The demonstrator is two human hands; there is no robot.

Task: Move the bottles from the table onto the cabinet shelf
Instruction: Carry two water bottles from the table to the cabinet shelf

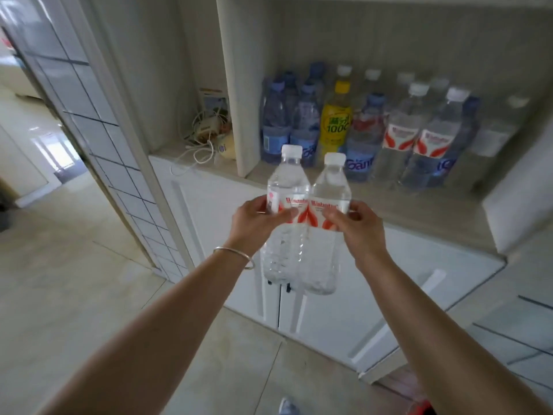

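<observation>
Both hands hold bottles upright in front of the cabinet, above the floor. Left hand (257, 218) grips left bottle (285, 187) at the label, fingers wrapped round; right hand (357, 223) grips right bottle (329, 190) likewise. Bottles touch side by side; clear liquid inside, white caps, red-and-white labels, text approx. "Watsons", blurred. Bracelet (236, 254) on left wrist. Shelf (419, 205) carries a group of standing bottles: blue ones (276, 121) at left, a yellow bottle (335, 121) marked "100", two matching red-label bottles (401, 136). Left compartment holds tangled cables (203, 133).
</observation>
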